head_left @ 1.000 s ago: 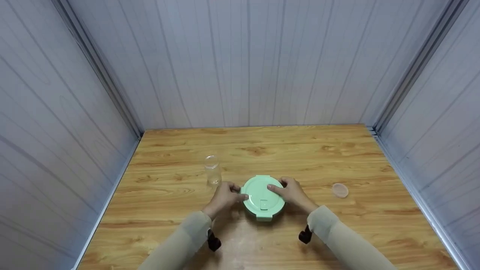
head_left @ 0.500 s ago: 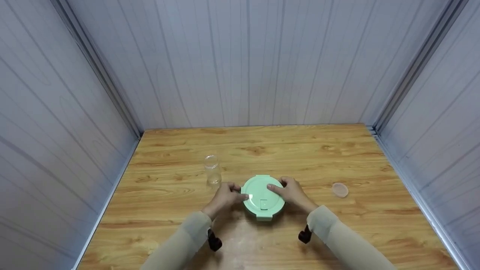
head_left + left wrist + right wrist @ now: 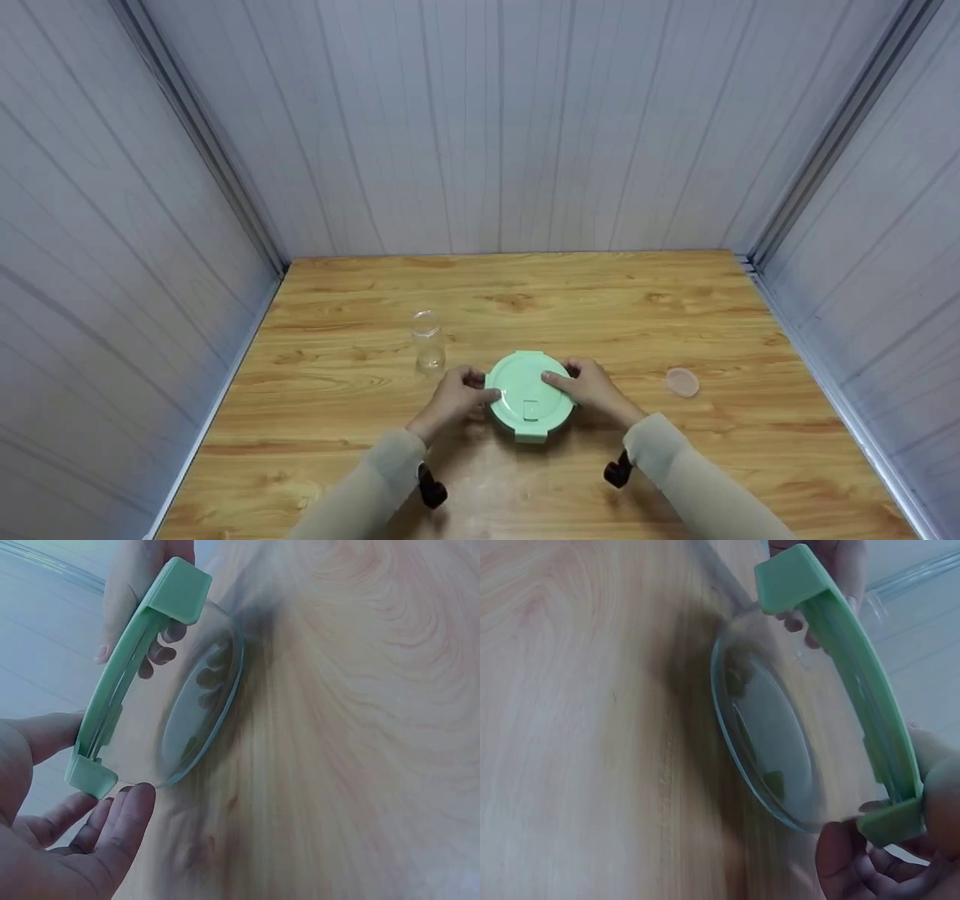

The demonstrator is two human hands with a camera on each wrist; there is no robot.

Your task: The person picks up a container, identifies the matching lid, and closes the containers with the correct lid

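A round food container stands between my hands, with a light green lid (image 3: pixel 521 382) on a clear glass bowl (image 3: pixel 217 701). My left hand (image 3: pixel 454 394) grips the lid's left side, thumb on top and fingers curled below the rim by a clip (image 3: pixel 91 777). On the opposite side my right hand (image 3: pixel 592 388) holds the rim, its thumb lying on the lid. Its fingertips touch the underside of another clip (image 3: pixel 891 823) in the right wrist view. The front clip (image 3: pixel 530 437) hangs down over the rim.
A clear glass jar (image 3: pixel 430 349) stands behind my left hand. A small translucent round lid (image 3: pixel 682 382) lies flat to the right. The wooden table (image 3: pixel 337 450) is bordered by pale panel walls (image 3: pixel 495 135) at the back and sides.
Both hands keep their grip on the container. The head view has shifted slightly, and my right hand sits a little further right at the lid's edge.
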